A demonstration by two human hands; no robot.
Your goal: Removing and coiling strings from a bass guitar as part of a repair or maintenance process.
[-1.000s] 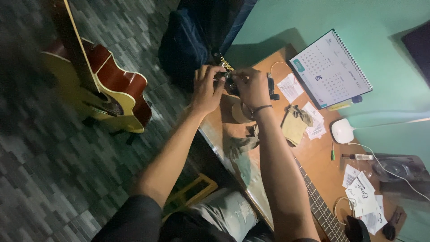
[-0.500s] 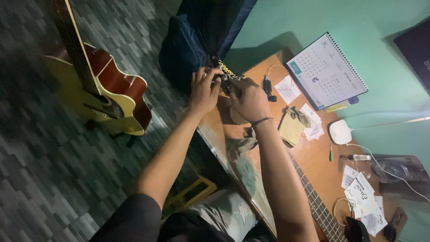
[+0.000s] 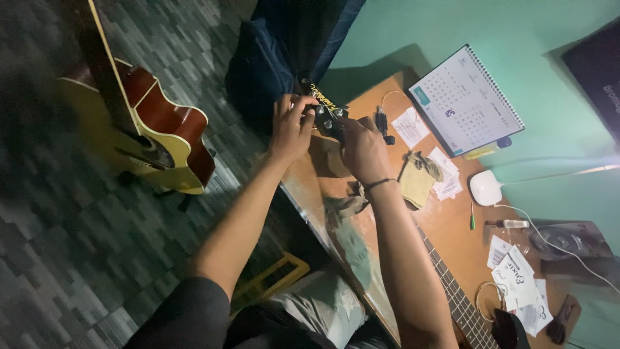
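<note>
Head view: left hand (image 3: 290,132) and right hand (image 3: 363,150) both closed on guitar headstock (image 3: 326,111) at desk's (image 3: 445,223) far edge; calendar (image 3: 465,100) stands near far corner.

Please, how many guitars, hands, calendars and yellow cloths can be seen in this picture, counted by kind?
Guitars: 2, the headstock on the table and the yellow guitar on the floor
Hands: 2, left hand, right hand
Calendars: 1, calendar
Yellow cloths: 1, cloth
Total: 6

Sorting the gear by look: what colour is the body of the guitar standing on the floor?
Reddish-brown top with yellow sides, guitar, head view.
</note>
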